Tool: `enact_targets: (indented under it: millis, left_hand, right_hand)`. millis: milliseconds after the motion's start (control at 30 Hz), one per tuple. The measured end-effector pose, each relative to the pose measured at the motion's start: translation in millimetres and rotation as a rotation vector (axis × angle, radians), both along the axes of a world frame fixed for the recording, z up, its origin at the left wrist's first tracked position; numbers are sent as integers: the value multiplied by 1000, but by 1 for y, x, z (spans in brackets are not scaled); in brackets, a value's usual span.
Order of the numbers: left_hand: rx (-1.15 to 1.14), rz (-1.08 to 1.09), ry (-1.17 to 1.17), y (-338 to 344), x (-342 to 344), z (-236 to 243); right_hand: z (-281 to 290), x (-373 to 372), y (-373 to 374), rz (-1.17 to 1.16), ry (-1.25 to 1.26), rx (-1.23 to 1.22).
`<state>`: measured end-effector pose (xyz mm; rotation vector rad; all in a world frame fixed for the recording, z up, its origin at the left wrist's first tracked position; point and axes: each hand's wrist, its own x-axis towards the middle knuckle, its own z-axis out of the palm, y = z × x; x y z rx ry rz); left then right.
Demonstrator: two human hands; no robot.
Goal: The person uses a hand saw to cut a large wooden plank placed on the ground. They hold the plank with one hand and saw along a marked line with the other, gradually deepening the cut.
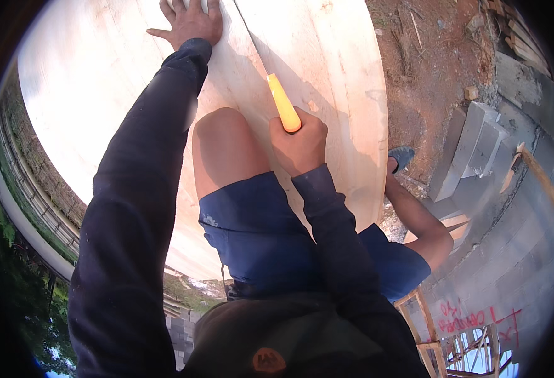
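Observation:
My left hand (195,25) lies flat on a pale plywood sheet (101,94), its fingers spread and partly cut off by the top edge of the view. My right hand (300,143) is closed round the yellow handle (281,104) of what looks like a handsaw. Its blade is seen nearly edge-on, as a thin line running forward from the handle. A narrow dark slit (244,22) in the plywood lines up with it, to the right of my left hand. My bare knee (223,135) rests on the sheet between my arms.
Right of the sheet lies reddish bare earth (409,69), where my other foot stands in a sandal (403,157). Beyond are grey blocks (475,151), a block wall (510,252) with red markings and a wooden-handled tool (541,176). Greenery (25,296) is at the lower left.

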<state>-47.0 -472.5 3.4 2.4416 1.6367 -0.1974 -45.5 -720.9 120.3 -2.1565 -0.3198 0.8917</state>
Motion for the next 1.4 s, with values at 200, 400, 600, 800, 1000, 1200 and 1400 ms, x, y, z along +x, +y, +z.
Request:
enact_targets:
  millis: [200, 400, 600, 800, 1000, 1200, 1400]
  left_hand:
    - [51, 7, -38, 10, -6, -2]
    - [5, 28, 56, 4, 3, 1]
    - [71, -9, -46, 12, 1, -14]
    - [61, 24, -23, 9, -4, -4]
    - [56, 1, -23, 10, 2, -7]
    - [65, -5, -65, 8, -4, -8]
    - [90, 5, 19, 8, -3, -5]
  right_hand:
    - [132, -71, -174, 65, -8, -76]
    - [7, -32, -78, 3, -40, 84]
    - [0, -41, -78, 20, -132, 132]
    - [91, -77, -199, 111, -102, 10]
    - [-39, -12, -39, -7, 38, 177]
    - [11, -42, -114, 25, -25, 110]
    - [91, -73, -188, 18, -77, 21]
